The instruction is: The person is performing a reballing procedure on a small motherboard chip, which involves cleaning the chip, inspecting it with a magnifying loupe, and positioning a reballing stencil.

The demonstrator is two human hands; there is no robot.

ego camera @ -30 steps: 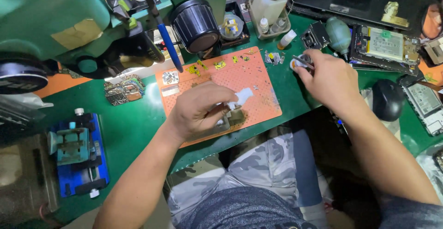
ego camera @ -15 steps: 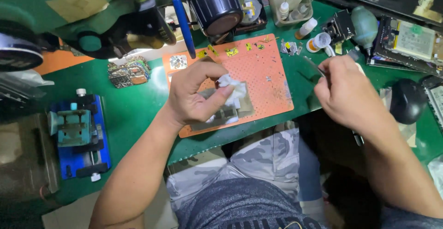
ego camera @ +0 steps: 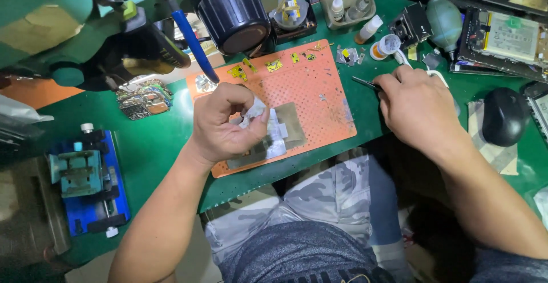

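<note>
My left hand (ego camera: 225, 123) is closed on a crumpled white tissue (ego camera: 253, 110) and presses it down on a grey metal plate (ego camera: 282, 132) that lies on the orange perforated work mat (ego camera: 322, 92). My right hand (ego camera: 414, 106) rests on the green table just right of the mat and grips thin dark tweezers (ego camera: 365, 83), whose tip points left toward the mat's right edge. Small yellow and silver parts (ego camera: 273, 64) lie along the mat's far edge.
A black microscope lens (ego camera: 233, 12) hangs over the mat's far side, next to a blue-handled tool (ego camera: 194, 46). A circuit board (ego camera: 141, 99) lies left of the mat, a blue clamp fixture (ego camera: 85, 177) further left. Bottles (ego camera: 371, 29), a green blower (ego camera: 445, 12) and a black mouse (ego camera: 505, 116) crowd the right.
My right hand has come back from the far right toward the mat with the tweezers. My left hand stays on the plate, working the tissue over it.
</note>
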